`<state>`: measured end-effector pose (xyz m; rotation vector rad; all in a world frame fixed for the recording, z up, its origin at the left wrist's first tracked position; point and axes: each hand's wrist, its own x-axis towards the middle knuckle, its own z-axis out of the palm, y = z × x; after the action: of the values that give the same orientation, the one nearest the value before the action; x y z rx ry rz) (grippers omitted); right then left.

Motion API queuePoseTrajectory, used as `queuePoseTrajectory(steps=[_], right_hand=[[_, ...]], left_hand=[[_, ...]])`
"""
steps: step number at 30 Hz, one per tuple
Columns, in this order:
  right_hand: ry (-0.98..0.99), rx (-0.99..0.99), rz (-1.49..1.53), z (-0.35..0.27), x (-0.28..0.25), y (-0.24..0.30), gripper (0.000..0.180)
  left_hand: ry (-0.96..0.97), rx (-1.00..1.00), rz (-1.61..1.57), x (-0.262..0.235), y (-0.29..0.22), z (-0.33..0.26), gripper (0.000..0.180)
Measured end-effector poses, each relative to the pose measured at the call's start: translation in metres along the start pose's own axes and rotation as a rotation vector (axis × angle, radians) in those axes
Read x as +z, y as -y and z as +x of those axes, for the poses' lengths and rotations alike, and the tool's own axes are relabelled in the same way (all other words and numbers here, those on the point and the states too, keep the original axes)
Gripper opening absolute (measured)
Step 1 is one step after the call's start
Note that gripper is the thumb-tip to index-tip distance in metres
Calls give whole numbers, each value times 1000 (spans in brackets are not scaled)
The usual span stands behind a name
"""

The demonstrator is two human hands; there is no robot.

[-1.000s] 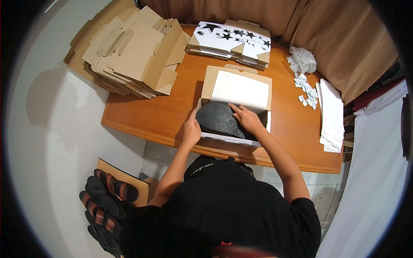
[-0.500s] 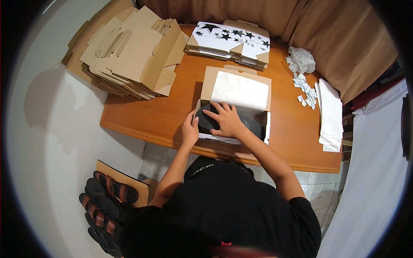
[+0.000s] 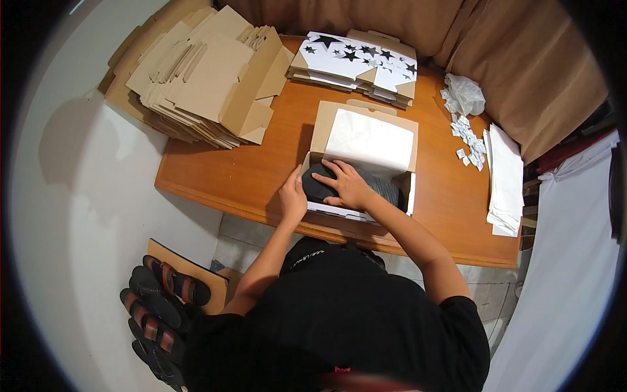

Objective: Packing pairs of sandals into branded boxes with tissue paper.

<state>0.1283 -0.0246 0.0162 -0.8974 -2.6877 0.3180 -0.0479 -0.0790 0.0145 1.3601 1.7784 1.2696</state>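
Observation:
A cardboard box [image 3: 320,132] stands with its lid raised near the table's front edge, and a sheet of white paper [image 3: 371,141] leans against the inside of the lid. Dark footwear [image 3: 386,190] with a ribbed surface lies in the box; its kind is partly hidden. My right hand [image 3: 351,189] rests on the footwear's rounded dark end [image 3: 313,183], fingers spread. Beside the box's left wall is my left hand [image 3: 293,198], its fingers straight and extended along the outside.
Flat brown cardboard boxes [image 3: 196,85] are piled at the far left. Star-printed white boxes [image 3: 356,57] lie at the back. Small white packets [image 3: 469,138], a plastic bag [image 3: 465,93] and folded white paper [image 3: 503,179] are on the right. Several sandals [image 3: 157,304] sit at lower left.
The fingers of my left hand have straightened along the box's side. My right hand has stayed on the footwear, barely moving. The whole view has shifted slightly.

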Motion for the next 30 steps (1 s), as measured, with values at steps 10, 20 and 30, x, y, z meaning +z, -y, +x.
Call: queuePoseTrajectory(steps=[10, 20, 30], right_hand=[[92, -94, -62, 22, -12, 16, 67], [102, -164, 33, 33, -32, 15, 66], [3, -211, 116, 11, 3, 1, 32]], left_hand=[[110, -16, -34, -2, 14, 2, 44], [109, -64, 9, -1, 4, 2, 52], [91, -89, -37, 6, -4, -5, 53]])
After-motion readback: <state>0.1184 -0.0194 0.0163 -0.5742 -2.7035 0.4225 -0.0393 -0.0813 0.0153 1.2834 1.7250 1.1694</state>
